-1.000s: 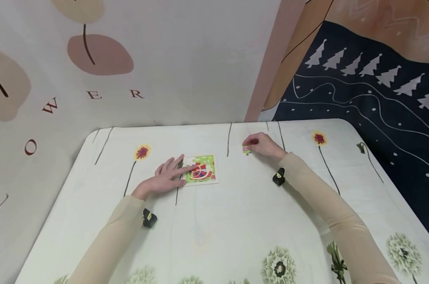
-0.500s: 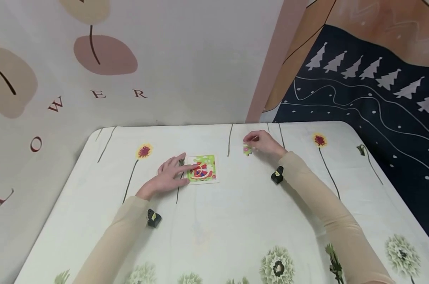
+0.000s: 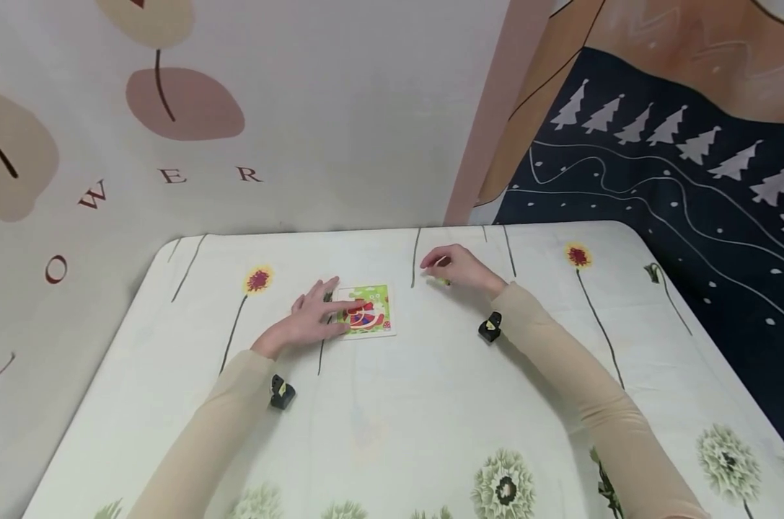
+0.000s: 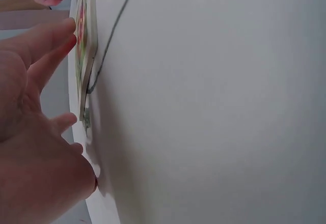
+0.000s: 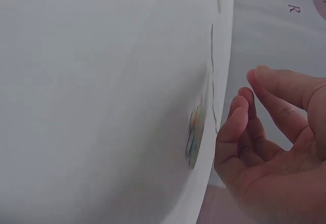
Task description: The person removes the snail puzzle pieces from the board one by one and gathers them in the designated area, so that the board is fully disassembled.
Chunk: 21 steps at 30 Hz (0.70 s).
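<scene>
My left hand (image 3: 304, 321) lies spread at the left edge of a square picture puzzle (image 3: 380, 308), its index finger reaching across the red, white and blue picture with a green background. In the left wrist view the puzzle board (image 4: 92, 40) shows edge-on beside those fingers. My right hand (image 3: 461, 269) is raised over the cloth to the right of the board, thumb and index finger pinched together. A pale sliver of a thin puzzle piece (image 3: 426, 272) shows at these fingertips in the head view. Several small puzzle pieces (image 5: 195, 136) lie on the cloth below the hand.
A white cloth (image 3: 398, 404) with printed flowers and stems covers the table. Its far edge meets a pale printed wall hanging (image 3: 340, 144). To the right hangs a dark printed cloth (image 3: 599, 166) with white trees.
My right hand has lifted off the loose pieces and moved left, toward the board. The left hand has stayed on the puzzle with little movement.
</scene>
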Each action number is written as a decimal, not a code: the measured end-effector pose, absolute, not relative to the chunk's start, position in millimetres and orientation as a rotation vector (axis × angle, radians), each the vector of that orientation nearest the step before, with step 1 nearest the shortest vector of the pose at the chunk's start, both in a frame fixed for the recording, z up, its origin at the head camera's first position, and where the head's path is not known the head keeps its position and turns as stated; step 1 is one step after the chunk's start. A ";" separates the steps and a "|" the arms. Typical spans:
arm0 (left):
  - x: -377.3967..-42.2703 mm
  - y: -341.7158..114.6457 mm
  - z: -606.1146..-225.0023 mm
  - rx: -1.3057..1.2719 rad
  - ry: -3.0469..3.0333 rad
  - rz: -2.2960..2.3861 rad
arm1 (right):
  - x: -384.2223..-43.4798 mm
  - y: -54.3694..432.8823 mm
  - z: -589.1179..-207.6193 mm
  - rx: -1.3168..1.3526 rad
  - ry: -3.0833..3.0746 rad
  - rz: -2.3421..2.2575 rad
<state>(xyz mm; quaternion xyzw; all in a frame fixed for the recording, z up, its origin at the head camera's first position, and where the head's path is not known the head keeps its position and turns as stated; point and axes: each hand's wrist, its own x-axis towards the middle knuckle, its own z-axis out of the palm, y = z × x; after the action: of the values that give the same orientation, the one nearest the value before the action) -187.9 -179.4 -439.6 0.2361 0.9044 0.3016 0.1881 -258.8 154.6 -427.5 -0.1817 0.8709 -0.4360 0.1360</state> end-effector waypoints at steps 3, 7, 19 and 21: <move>-189.7 -179.7 -440.6 0.683 2.528 0.831 | -257.5 147.8 -427.6 -0.554 2.504 -1.283; -192.5 -179.0 -441.1 0.708 2.509 0.819 | -256.6 138.2 -428.5 -0.573 2.486 -1.266; -195.4 -180.6 -445.9 0.719 2.447 0.816 | -249.3 96.0 -430.4 -0.608 2.451 -1.125; -193.8 -183.9 -444.5 0.715 2.446 0.838 | -248.5 85.8 -430.4 -0.654 2.444 -1.125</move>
<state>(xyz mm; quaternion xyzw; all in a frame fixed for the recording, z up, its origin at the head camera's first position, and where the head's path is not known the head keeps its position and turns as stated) -193.8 -183.9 -444.5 0.2596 0.8878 0.3043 0.2276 -248.5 85.8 -430.4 -0.2320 0.8675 -0.3992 0.1852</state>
